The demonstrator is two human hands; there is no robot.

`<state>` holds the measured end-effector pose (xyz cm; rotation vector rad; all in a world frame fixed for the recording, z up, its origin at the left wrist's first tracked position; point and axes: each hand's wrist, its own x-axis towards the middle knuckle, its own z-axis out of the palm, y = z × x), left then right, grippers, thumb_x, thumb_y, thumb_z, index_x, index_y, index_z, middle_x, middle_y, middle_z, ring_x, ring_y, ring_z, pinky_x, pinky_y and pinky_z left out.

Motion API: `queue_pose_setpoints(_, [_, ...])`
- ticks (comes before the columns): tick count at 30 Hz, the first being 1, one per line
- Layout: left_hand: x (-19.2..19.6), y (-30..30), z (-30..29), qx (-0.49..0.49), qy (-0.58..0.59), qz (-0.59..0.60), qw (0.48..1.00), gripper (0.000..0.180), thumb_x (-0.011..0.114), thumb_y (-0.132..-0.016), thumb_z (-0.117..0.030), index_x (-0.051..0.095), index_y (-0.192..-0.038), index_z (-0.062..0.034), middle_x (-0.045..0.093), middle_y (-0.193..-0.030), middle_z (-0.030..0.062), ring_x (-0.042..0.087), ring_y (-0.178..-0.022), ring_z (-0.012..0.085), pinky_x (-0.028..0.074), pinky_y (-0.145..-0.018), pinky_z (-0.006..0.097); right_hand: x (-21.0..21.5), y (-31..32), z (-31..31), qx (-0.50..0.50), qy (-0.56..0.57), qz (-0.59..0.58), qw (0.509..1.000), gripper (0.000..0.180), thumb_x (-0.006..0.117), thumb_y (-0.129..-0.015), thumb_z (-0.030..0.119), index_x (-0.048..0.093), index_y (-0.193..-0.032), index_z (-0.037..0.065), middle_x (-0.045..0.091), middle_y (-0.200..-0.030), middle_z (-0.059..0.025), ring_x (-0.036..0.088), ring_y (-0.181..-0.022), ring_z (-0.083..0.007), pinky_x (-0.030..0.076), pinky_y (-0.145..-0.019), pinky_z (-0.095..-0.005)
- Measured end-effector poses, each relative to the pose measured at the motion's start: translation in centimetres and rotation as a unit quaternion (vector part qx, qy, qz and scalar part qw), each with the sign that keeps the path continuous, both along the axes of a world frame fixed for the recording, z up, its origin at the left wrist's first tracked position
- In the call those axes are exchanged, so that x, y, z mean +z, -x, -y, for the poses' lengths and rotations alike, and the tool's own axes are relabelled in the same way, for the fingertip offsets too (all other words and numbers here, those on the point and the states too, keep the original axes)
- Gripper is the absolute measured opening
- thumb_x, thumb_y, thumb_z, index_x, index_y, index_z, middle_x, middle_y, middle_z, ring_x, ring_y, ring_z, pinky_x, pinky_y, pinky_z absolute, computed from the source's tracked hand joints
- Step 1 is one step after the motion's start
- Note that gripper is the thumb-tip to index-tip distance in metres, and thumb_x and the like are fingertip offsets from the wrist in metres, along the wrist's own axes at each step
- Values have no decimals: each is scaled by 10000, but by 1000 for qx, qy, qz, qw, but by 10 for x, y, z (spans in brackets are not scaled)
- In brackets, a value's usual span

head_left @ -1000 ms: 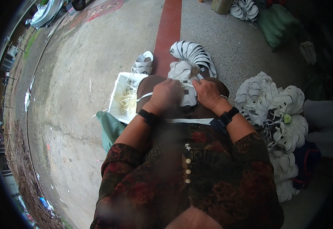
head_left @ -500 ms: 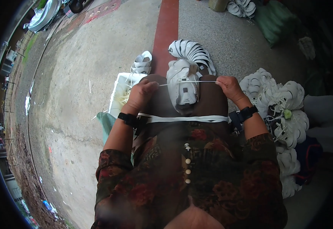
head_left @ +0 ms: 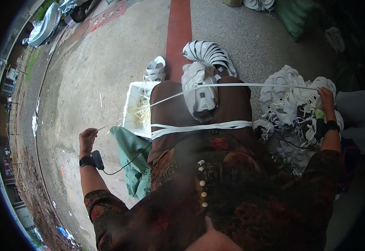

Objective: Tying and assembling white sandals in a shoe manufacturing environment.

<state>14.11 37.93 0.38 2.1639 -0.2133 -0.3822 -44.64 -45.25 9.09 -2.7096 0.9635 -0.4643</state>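
A pale sneaker upper rests between my knees, its toe end toward me. A white shoelace runs through the upper and is stretched wide to both sides. Out to the left, over the concrete, my left hand pinches one end of it. My right hand is closed on the other end, above a pile of shoe uppers at the right. Across my thighs lies a bundle of white laces.
Beside my left leg stands a white foam box of loose laces, near a green cloth. Beyond my knees is a fanned stack of uppers; white shoe parts stand left of it. A green sack lies far right.
Both hands have moved far apart, left hand outward to the left, right hand outward to the right. The lace now spans a much greater width through the upper.
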Motion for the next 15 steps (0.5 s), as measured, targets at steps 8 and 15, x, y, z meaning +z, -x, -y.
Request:
queue_pose_setpoints(8, [-17, 13, -91, 95, -159, -40, 982, 26, 682, -754, -51, 661, -741, -43, 589, -590, 21, 480, -466, 75, 374, -434, 222, 17, 72, 41, -62, 55, -45, 996, 160, 592, -745, 128, 564, -715, -27, 546, -655, -178, 561, -603, -252, 426, -588, -353])
queue_pose_setpoints(15, [-48, 41, 42, 86, -82, -165, 979, 243, 715, -782, -243, 594, -651, -77, 473, -509, -40, 396, -416, 54, 281, -372, 217, -41, -84, -55, -34, -205, -69, 976, 159, 704, -674, 99, 591, -592, 23, 551, -534, -12, 483, -468, -93, 390, -432, -283])
